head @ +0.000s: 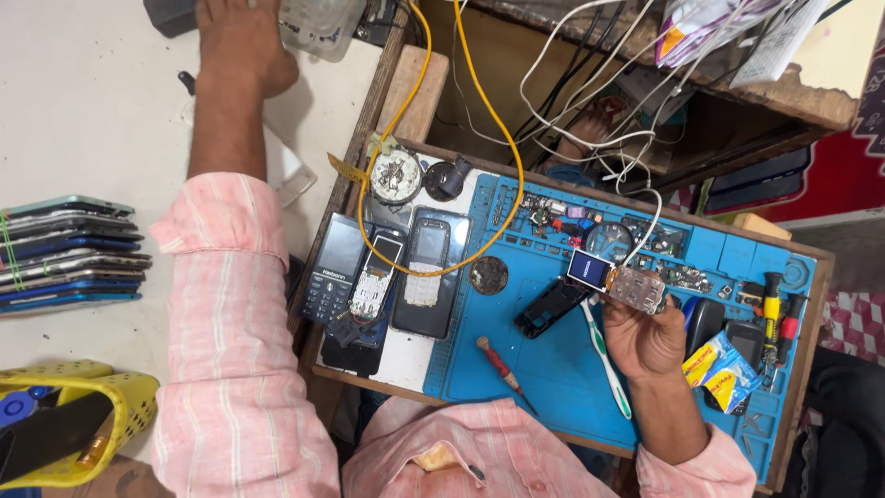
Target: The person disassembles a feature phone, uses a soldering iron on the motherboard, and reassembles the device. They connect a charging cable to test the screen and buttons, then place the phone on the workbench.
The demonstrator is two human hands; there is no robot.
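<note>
A cluttered repair table point(406, 364) carried a blue work mat point(553, 369). The right hand point(645, 337) had closed its grip on a bare phone board point(619, 284), long axis running left to right, above the mat. The left hand point(241, 41) reached far up-left onto a white counter point(83, 111), its fingers hidden, so its grip could not be told. A black phone frame point(548, 307), toothbrush point(604, 355) and red screwdriver point(502, 369) lay just beside the board.

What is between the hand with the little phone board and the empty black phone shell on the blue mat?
Nothing visible. The right hand holds the phone board just beside the black shell; a toothbrush lies close below.
</note>
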